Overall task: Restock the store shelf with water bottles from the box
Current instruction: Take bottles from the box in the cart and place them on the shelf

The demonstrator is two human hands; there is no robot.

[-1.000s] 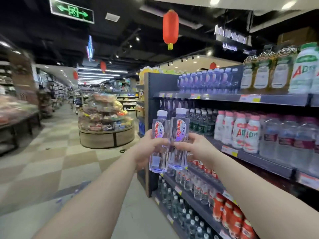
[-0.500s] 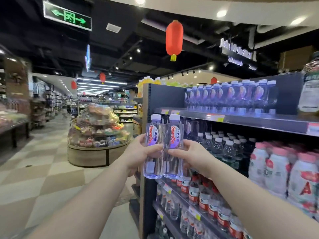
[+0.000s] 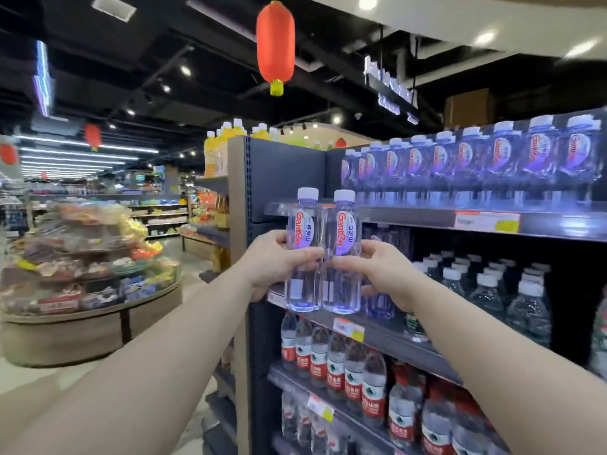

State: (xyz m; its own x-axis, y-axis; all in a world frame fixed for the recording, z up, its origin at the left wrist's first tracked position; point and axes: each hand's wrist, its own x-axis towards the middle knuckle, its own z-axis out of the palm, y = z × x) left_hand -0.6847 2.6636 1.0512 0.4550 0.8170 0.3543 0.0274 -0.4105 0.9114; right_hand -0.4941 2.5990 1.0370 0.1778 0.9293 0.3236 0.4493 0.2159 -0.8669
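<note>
Holding two clear plastic water bottles upright and side by side, I have my left hand (image 3: 279, 261) curled round the left white-capped bottle (image 3: 302, 251) and my right hand (image 3: 377, 270) wrapped round the right white-capped bottle (image 3: 341, 254). Both bottles touch each other in front of the dark metal store shelf (image 3: 427, 220). Beyond them, a row of matching purple-labelled bottles (image 3: 476, 165) lines the upper tier. Farther off, a red paper lantern (image 3: 275, 44) hangs from the ceiling.

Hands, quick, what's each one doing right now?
Left hand: grips the left bottle.
Right hand: grips the right bottle.
</note>
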